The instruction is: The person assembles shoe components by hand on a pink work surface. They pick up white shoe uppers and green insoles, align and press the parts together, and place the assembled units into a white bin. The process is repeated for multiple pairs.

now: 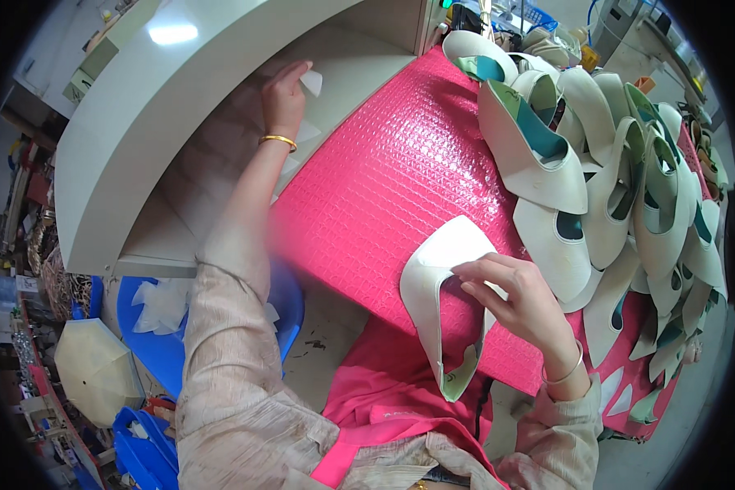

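Clock taken over the person's view, 12 straight ahead.

Item: one white shoe upper [443,249], at about 4 o'clock on the near edge of the pink bench [367,180]. Smooth, off-white face; a broad angular panel points toward 12, and two narrower sides run toward 6, around an open middle. Pale green lining shows where they end, past the bench edge, over the pink apron [367,371].

Right hand [518,306]: comes in from 4 o'clock; grip closed lightly on the upper's inner edge, thumb and fingertips together at the rim.

Left hand [284,100]: at 11 o'clock, inside the opening of a pale, curved cabinet [102,163]. A small white piece [312,82] shows at the fingers; from where I stand I cannot tell whether the grip is clenched on it.

Surroundings: a heap of similar uppers [539,184] covers the bench from 1 to 4 o'clock, overlapping, with green and teal linings visible. Blue tub [163,355] at 8 o'clock holds translucent white scraps [162,306].

Writing: small pale lettering on the apron front, too small to read; pen-like marks on the green lining of one heaped upper, illegible to me.
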A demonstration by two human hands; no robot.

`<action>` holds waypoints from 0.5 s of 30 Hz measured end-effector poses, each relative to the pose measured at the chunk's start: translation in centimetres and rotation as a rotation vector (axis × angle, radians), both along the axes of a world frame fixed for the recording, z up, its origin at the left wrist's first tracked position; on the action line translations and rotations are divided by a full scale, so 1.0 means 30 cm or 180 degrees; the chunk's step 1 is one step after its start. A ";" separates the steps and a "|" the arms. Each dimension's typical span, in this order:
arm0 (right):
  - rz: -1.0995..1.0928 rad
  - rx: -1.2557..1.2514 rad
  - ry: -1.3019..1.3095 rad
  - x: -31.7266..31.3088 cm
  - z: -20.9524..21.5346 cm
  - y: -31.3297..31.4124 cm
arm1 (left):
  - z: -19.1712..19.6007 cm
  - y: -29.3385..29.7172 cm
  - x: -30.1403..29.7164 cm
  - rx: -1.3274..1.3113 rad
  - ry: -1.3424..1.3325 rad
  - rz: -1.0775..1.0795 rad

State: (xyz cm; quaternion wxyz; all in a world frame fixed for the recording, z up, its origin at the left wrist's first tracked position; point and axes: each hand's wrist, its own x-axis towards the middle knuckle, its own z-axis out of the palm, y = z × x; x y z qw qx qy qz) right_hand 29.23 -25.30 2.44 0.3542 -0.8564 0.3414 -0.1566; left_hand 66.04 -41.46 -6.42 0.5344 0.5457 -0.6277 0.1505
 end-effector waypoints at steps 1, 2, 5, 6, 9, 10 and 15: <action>0.0049 0.0010 0.0087 0.015 0.006 -0.009 | 0.041 0.003 -0.048 -0.0266 -0.0131 -0.0184; 0.0012 0.0104 -0.0009 0.030 0.015 -0.020 | 0.131 0.006 -0.135 -0.0533 -0.0252 -0.0379; -0.0397 0.0547 -0.0476 0.037 0.009 -0.050 | 0.372 0.080 -0.355 0.0157 0.0326 -0.0537; -0.0615 0.0581 -0.0820 0.049 0.006 -0.072 | 0.422 0.108 -0.381 0.0630 0.0619 -0.0487; -0.0709 0.0651 -0.1722 0.079 -0.007 -0.156 | 0.481 0.094 -0.334 0.1523 0.1537 -0.2011; -0.0770 0.0637 -0.1988 0.085 0.010 -0.160 | 0.513 0.134 -0.361 0.1660 0.1742 -0.2198; -0.0478 0.0230 -0.2442 0.111 0.046 -0.175 | 0.675 0.332 -0.466 0.2362 0.2239 -0.2883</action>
